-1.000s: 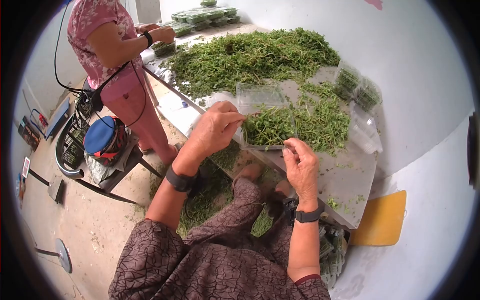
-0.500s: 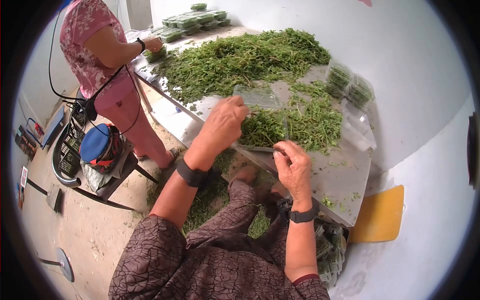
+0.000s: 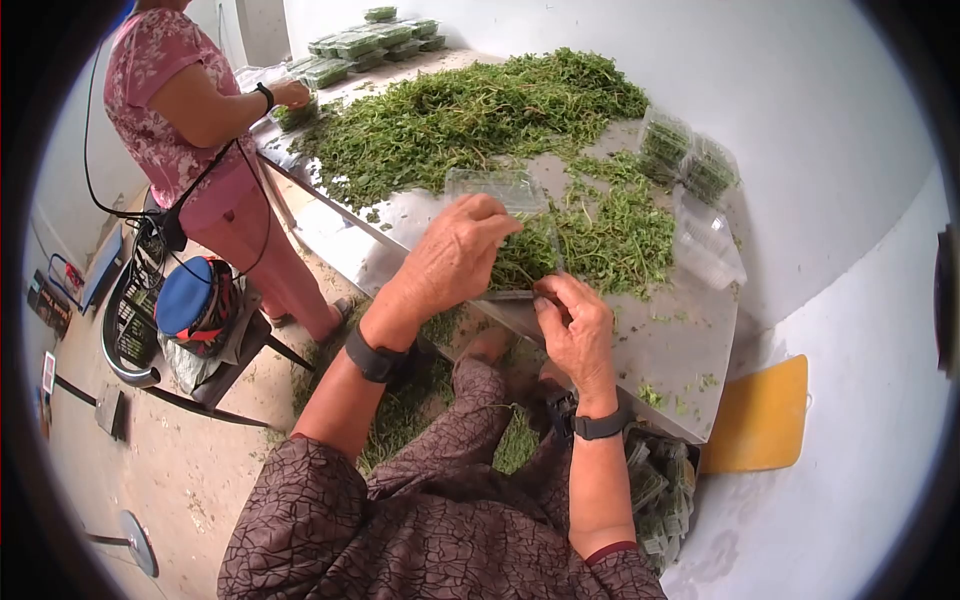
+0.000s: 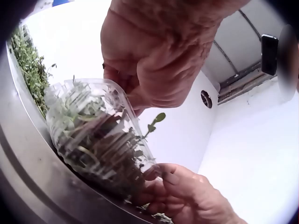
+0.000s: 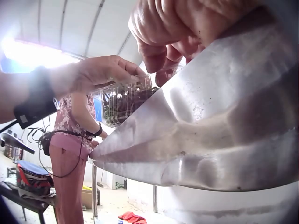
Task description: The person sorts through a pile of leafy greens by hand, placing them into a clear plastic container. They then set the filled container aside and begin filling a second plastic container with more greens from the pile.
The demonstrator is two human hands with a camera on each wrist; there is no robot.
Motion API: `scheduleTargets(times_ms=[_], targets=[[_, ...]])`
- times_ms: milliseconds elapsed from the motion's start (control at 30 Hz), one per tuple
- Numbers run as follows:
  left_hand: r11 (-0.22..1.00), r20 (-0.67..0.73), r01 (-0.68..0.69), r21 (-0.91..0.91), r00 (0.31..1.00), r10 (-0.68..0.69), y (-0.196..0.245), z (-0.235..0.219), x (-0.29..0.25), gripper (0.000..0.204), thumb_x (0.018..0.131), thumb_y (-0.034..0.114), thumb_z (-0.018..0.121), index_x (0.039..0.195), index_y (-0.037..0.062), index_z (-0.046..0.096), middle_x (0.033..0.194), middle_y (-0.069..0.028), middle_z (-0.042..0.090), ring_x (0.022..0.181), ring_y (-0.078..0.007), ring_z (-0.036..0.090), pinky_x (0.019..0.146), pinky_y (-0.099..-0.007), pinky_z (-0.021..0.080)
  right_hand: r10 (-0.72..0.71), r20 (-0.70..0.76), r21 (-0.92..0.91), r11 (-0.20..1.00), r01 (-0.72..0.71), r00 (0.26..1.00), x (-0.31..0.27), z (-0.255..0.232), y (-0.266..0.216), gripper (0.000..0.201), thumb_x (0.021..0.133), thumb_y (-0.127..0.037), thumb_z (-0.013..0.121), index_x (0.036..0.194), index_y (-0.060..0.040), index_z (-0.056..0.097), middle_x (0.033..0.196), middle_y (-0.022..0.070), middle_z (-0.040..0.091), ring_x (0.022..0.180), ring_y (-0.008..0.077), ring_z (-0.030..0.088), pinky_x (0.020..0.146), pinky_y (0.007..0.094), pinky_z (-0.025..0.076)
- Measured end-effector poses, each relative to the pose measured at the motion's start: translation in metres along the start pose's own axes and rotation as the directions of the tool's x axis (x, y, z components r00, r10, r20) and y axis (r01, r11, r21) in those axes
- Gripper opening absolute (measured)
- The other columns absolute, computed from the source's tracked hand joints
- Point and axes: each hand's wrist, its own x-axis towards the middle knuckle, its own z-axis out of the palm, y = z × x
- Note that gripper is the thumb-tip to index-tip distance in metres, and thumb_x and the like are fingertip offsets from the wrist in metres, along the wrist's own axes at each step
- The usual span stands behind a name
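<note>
A clear plastic clamshell container [image 4: 93,140] filled with leafy greens [image 3: 530,250] sits at the table's near edge, its lid [image 3: 495,188] folded back. Over its left side, my left hand [image 3: 458,250] has curled fingers pinched down at the greens; its fingertips are hidden behind the rim in the left wrist view. My right hand [image 3: 578,325] pinches the near right corner of the rim between thumb and fingers. Close to those fingers, one small sprig [image 4: 152,126] sticks out over the container's edge.
A big heap of greens [image 3: 470,125] covers the table [image 3: 670,350]. Filled containers [image 3: 690,155] and stacked plastic ones [image 3: 708,240] stand by the wall; more packed containers [image 3: 370,42] are at the back. Another person [image 3: 190,110] works at left, near a chair [image 3: 215,385].
My left hand has shifted from the container's left rim inward over the greens. The right hand stays at the corner. The other person's hand has moved back slightly as the view swung right.
</note>
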Motion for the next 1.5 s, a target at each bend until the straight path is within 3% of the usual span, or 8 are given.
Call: scheduleTargets(times_ms=[333, 467, 600, 733, 833, 1100, 1300, 1500], targets=[[0.987, 0.309, -0.043, -0.153, 0.947, 0.089, -0.01, 0.004, -0.008, 0.019, 0.073, -0.005, 0.055, 0.086, 0.002, 0.067, 0.09, -0.0097, 0.061, 0.091, -0.0308, 0.056, 0.085, -0.0419, 0.044, 0.018, 0.007, 0.049, 0.999, -0.018, 1.0, 0.0, -0.001, 0.0, 0.012, 0.079, -0.007, 0.062, 0.09, -0.0038, 0.062, 0.082, 0.01, 0.063, 0.075, 0.0302, 0.061, 0.064, 0.0372, 0.049], [0.97, 0.29, -0.012, -0.242, 0.953, 0.084, -0.009, -0.006, -0.006, 0.019, 0.073, -0.005, 0.055, 0.084, 0.0033, 0.068, 0.094, -0.0095, 0.063, 0.093, -0.0298, 0.057, 0.085, -0.0412, 0.044, 0.047, 0.002, 0.075, 0.996, -0.047, 0.999, -0.001, -0.001, 0.002, 0.012, 0.08, -0.007, 0.063, 0.091, -0.0039, 0.063, 0.084, 0.0099, 0.063, 0.074, 0.0284, 0.061, 0.062, 0.0361, 0.049], [0.98, 0.029, -0.013, -0.198, 0.999, 0.019, -0.017, -0.015, -0.01, 0.025, 0.077, -0.006, 0.055, 0.095, 0.0061, 0.066, 0.102, -0.0079, 0.064, 0.098, -0.0282, 0.059, 0.083, -0.0387, 0.046, 0.07, -0.017, 0.099, 0.993, -0.068, 0.997, -0.004, 0.001, 0.003, 0.015, 0.079, -0.008, 0.064, 0.094, -0.0046, 0.065, 0.09, 0.0114, 0.064, 0.077, 0.0273, 0.063, 0.062, 0.0346, 0.051], [0.99, 0.0, 0.057, -0.126, 0.998, -0.057, -0.018, -0.027, -0.02, 0.025, 0.081, -0.005, 0.055, 0.1, 0.0077, 0.065, 0.105, -0.009, 0.063, 0.098, -0.0287, 0.058, 0.084, -0.0396, 0.047, 0.044, -0.041, 0.018, 0.999, -0.044, 0.998, -0.002, 0.0, 0.008, 0.038, 0.081, -0.018, 0.068, 0.117, -0.0089, 0.062, 0.129, 0.0198, 0.053, 0.111, 0.0334, 0.056, 0.085, 0.0415, 0.052], [0.996, 0.006, 0.04, -0.076, 0.999, -0.04, -0.024, -0.028, -0.033, 0.026, 0.08, -0.005, 0.056, 0.101, 0.0082, 0.065, 0.107, -0.0102, 0.062, 0.1, -0.0292, 0.057, 0.084, -0.0397, 0.047, -0.068, -0.026, -0.066, 0.996, 0.066, 0.997, 0.001, 0.0, 0.006, 0.044, 0.082, -0.026, 0.068, 0.122, -0.0091, 0.059, 0.133, 0.0209, 0.049, 0.119, 0.0355, 0.048, 0.094, 0.0459, 0.046], [0.995, 0.199, 0.092, -0.03, 0.976, -0.084, -0.021, -0.026, -0.037, 0.02, 0.089, 0.013, 0.054, 0.097, 0.0, 0.067, 0.107, -0.0118, 0.063, 0.103, -0.0301, 0.054, 0.091, -0.0425, 0.042, -0.067, 0.053, -0.109, 0.991, 0.073, 0.996, 0.002, 0.001, 0.01, 0.037, 0.083, -0.034, 0.066, 0.107, -0.006, 0.067, 0.132, 0.0233, 0.048, 0.12, 0.0377, 0.046, 0.097, 0.0484, 0.041], [0.973, -0.004, 0.173, -0.153, 0.984, -0.176, -0.018, -0.033, -0.034, 0.028, 0.094, 0.021, 0.049, 0.1, 0.0, 0.067, 0.113, -0.0146, 0.061, 0.106, -0.0317, 0.053, 0.094, -0.0424, 0.042, -0.029, 0.035, -0.07, 0.997, 0.032, 0.999, -0.001, 0.0, 0.008, 0.033, 0.081, -0.029, 0.068, 0.103, -0.0046, 0.068, 0.129, 0.0233, 0.05, 0.119, 0.0373, 0.047, 0.096, 0.0472, 0.043], [0.993, 0.081, 0.072, -0.097, 0.995, -0.064, -0.014, -0.009, -0.002, 0.03, 0.094, 0.018, 0.049, 0.115, -0.0007, 0.06, 0.121, -0.017, 0.059, 0.117, -0.0355, 0.049, 0.099, -0.045, 0.04, -0.022, 0.041, -0.077, 0.997, 0.025, 0.999, 0.001, -0.002, 0.004, 0.031, 0.08, -0.024, 0.069, 0.103, -0.0045, 0.068, 0.128, 0.0232, 0.051, 0.118, 0.0368, 0.048, 0.095, 0.0459, 0.044]])
